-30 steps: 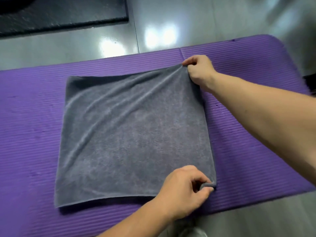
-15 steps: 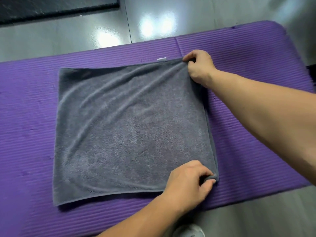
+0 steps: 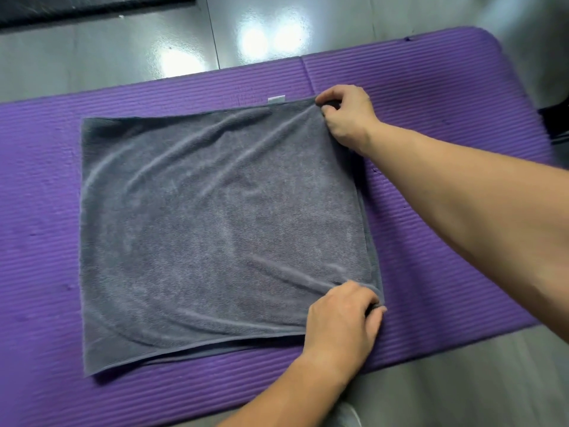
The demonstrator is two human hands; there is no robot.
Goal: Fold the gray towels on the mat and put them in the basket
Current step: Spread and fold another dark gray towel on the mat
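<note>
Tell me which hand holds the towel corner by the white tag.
The right hand, pinching the far right corner of the gray towel, beside the white tag; the left hand pinches the near right corner, away from it.

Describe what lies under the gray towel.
The purple mat lies under the gray towel and shows all around it. A lower towel layer peeks out along the near and right edges. Anything else beneath is covered.
</note>
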